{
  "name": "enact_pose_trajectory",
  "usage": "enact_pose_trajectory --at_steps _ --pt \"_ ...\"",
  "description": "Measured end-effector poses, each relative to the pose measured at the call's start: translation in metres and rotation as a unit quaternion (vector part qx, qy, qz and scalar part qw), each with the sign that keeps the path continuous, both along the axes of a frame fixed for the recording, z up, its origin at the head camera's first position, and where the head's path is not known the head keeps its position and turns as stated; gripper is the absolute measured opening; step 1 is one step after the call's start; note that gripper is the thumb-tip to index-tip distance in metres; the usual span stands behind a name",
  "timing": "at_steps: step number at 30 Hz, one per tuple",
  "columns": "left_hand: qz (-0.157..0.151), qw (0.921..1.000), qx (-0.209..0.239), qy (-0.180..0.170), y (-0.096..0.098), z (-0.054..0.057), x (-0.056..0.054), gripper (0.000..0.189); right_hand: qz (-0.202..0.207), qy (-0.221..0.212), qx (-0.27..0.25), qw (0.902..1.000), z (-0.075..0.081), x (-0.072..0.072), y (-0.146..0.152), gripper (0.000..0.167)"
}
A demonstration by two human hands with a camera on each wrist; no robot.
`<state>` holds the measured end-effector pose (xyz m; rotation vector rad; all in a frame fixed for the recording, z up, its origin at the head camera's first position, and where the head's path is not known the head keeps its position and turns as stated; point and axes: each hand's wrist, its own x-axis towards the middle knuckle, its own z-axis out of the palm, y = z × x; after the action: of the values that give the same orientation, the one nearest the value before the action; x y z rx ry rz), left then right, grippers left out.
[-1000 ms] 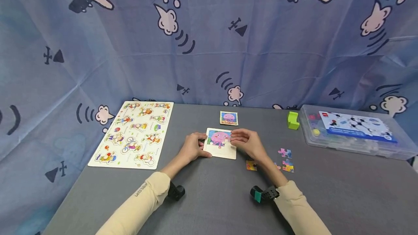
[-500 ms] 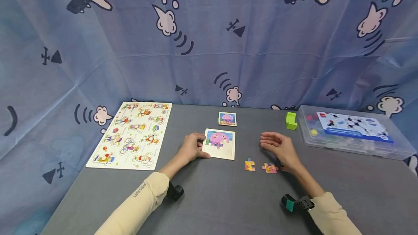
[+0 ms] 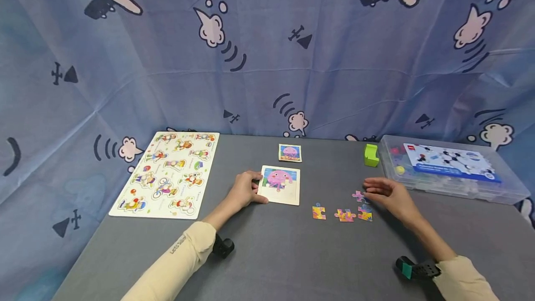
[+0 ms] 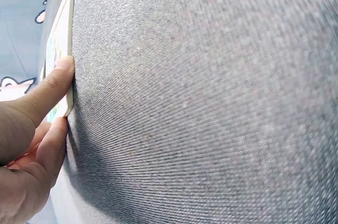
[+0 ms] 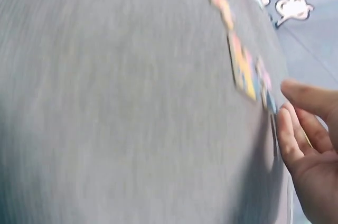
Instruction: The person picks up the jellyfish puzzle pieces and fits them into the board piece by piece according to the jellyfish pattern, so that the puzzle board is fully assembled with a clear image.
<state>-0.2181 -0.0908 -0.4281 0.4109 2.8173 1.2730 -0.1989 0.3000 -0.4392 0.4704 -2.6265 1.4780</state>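
My left hand [image 3: 244,189] holds the lower left corner of a small square puzzle board [image 3: 289,197], its thumb on the near edge and fingers along the left side. A pink octopus picture fills the board's upper part; bare wood shows below. Over on the right, my right hand [image 3: 390,195] hovers by a pink and blue jigsaw piece [image 3: 358,195], fingertips right at its right end and covering part of it. The right wrist view shows a gap between thumb and fingers. Nearer the front lie more jigsaw pieces, a yellow one [image 3: 319,212], a pink-yellow one [image 3: 344,216] and a blue-yellow one [image 3: 365,214].
Behind the board lies a small octopus picture card [image 3: 290,153]. A large picture board [image 3: 165,175] lies at the left. A green block [image 3: 371,155] stands beside a clear plastic case [image 3: 451,187] at the right. A patterned curtain [image 3: 259,50] hangs behind the table.
My right hand has left the puzzle board and moved right to the loose pieces, uncovering several of them. My left hand keeps its hold on the board.
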Motion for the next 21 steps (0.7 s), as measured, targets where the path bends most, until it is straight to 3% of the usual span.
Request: enact_pose_trajectory --at_steps 6,13,21 --pt "0.003 1.0 0.0 0.001 0.0 -0.001 0.0 0.066 0.044 -0.001 0.049 0.9979 -0.001 0.001 0.014 0.036" --pt "0.002 1.0 0.001 0.001 0.0 -0.001 0.0 0.066 0.055 -0.004 0.074 0.9957 0.002 -0.001 0.017 0.031" --pt "0.004 1.0 0.002 -0.002 0.0 -0.002 -0.001 0.066 0.061 -0.082 0.015 0.9946 0.009 0.001 0.019 0.039"
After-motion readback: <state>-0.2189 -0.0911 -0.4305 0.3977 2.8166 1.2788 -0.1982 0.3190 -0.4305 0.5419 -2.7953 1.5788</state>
